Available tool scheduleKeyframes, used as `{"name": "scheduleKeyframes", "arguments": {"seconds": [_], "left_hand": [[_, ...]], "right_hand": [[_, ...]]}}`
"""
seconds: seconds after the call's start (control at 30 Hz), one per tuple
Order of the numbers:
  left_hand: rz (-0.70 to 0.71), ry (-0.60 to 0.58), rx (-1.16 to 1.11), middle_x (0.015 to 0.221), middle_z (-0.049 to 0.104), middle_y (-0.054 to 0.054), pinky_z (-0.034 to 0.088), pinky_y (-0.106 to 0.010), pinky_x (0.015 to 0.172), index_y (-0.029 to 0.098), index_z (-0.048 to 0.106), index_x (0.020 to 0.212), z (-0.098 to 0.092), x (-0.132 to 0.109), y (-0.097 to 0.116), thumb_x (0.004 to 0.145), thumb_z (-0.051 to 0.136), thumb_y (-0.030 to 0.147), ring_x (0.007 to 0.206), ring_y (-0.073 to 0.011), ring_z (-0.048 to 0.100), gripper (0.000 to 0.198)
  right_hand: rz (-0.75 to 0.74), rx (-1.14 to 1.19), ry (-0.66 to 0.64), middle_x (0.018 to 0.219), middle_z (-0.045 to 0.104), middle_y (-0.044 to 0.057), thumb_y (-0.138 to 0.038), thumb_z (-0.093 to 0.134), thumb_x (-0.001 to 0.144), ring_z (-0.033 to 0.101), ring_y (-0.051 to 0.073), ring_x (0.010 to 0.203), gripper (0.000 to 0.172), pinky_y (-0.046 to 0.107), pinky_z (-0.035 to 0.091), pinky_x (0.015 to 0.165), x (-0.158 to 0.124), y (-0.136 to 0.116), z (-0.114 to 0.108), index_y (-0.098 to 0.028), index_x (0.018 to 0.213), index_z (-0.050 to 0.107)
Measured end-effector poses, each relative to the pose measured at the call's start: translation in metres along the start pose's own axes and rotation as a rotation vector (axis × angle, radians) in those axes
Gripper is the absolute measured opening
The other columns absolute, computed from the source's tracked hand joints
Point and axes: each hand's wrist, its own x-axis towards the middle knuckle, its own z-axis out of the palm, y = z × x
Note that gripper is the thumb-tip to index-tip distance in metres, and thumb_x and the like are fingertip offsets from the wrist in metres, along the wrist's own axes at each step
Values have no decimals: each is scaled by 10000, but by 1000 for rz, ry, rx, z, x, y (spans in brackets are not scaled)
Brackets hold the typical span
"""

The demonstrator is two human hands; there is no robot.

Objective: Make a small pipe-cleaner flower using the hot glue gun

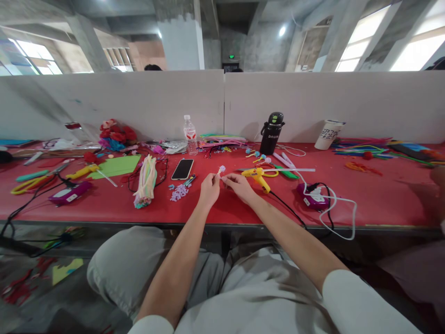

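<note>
My left hand (pixel 210 189) is closed in a pinch on a small lilac flower-like piece (pixel 221 169), which pokes up above the fingertips. Close beside it, my right hand (pixel 240 186) is also pinched; whatever lies between its fingers is too small to make out. A pile of small lilac pieces (pixel 179 192) lies left of my left hand, with a slim cutter-like tool (pixel 190 180) at its edge. Just beyond my right hand rests a yellow glue gun (pixel 257 177) with a clear glue stick in its back. Behind it are several small flower-like pieces on stems (pixel 260 159).
Left are a bundle of pastel fuzzy stems (pixel 146 181), a phone (pixel 182 169), green paper (pixel 116 166) and another glue gun (pixel 83 171). A water bottle (pixel 190 134), black flask (pixel 272 134) and paper cup (pixel 328 135) stand along the partition. Cables trail from a purple power block (pixel 314 198).
</note>
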Motion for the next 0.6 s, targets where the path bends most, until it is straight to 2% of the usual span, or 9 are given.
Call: {"name": "scheduleKeyframes", "arguments": {"seconds": [0.17, 0.3, 0.47, 0.6], "left_hand": [[-15, -54, -62, 612, 558, -5, 395, -260, 608, 194, 491, 710, 3, 1, -2, 943, 411, 384, 592, -143, 543, 311], [-31, -74, -114, 588, 545, 6, 396, -253, 569, 193, 495, 697, 4, 2, -5, 926, 435, 364, 536, -131, 522, 292], [18, -25, -56, 626, 587, -2, 405, -246, 599, 188, 545, 699, -2, 3, -5, 893, 487, 347, 583, -134, 554, 258], [40, -5, -26, 669, 621, -11, 410, -242, 631, 181, 589, 748, -7, 2, -3, 884, 497, 321, 640, -141, 584, 216]], "right_hand": [[42, 48, -10, 643, 564, -23, -588, 685, 697, 479, 105, 592, 434, 252, 423, 615, 0, 0, 1, -170, 738, 575], [48, 13, 3, 631, 560, -24, -582, 693, 684, 478, 105, 588, 430, 250, 412, 597, 0, 0, 0, -170, 721, 575], [21, -15, 83, 618, 560, -23, -508, 720, 681, 474, 104, 557, 368, 250, 395, 566, 0, -1, -7, -163, 742, 609], [-6, -10, 139, 638, 566, -16, -513, 699, 705, 500, 117, 569, 365, 261, 426, 581, 1, -3, -17, -169, 798, 621]]}}
